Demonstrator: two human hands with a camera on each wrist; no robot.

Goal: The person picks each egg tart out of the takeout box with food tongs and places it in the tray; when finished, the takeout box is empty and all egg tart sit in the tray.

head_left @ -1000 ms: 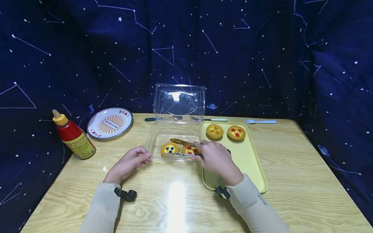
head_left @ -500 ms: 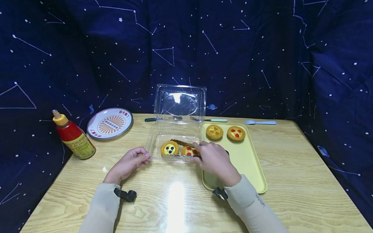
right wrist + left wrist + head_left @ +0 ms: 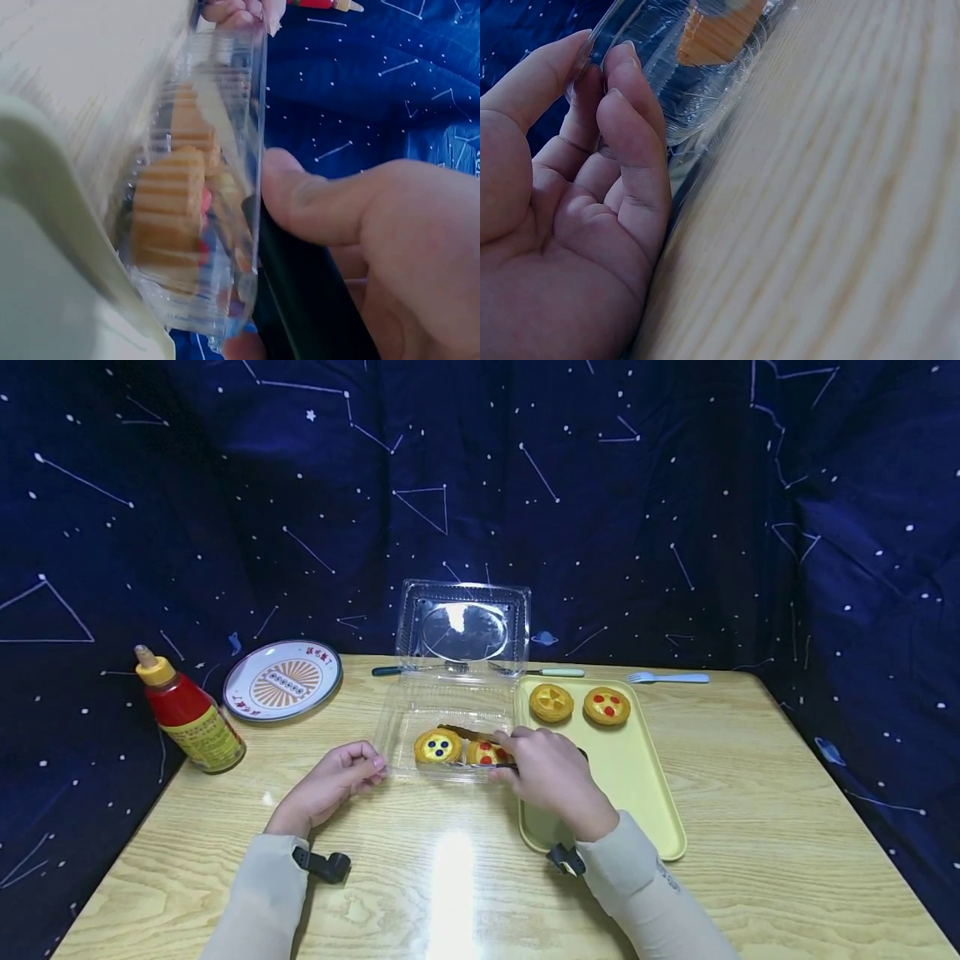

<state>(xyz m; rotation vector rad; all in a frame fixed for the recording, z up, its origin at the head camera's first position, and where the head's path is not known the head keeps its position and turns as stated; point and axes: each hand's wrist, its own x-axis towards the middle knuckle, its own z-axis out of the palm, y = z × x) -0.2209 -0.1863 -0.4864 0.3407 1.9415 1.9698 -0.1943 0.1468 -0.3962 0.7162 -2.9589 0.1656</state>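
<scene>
My left hand (image 3: pixel 336 782) pinches the left front corner of a clear plastic clamshell box (image 3: pixel 420 703), its rim between thumb and fingers in the left wrist view. The box lies with its lid raised at the back. Inside, at the front, sit a tart with dark blue dots (image 3: pixel 438 745) and a tart with red dots (image 3: pixel 483 752). My right hand (image 3: pixel 551 777) grips black-handled tongs (image 3: pixel 467 733) at the box's right side. The tongs' two arms lie apart over the tarts, one behind and one in front. Part of the red-dotted tart is hidden by the hand.
A yellow tray (image 3: pixel 633 785) with two tarts (image 3: pixel 551 702) stands right of the box. Behind are forks, including a light blue fork (image 3: pixel 669 677). A patterned plate (image 3: pixel 247 687) and a red squeeze bottle (image 3: pixel 191 718) stand at the left, before a dark starry curtain (image 3: pixel 480 460).
The tongs' front arm has dropped slightly toward the box's front edge, showing more of the blue-dotted tart. My right hand has shifted a little; my left hand keeps its hold on the rim.
</scene>
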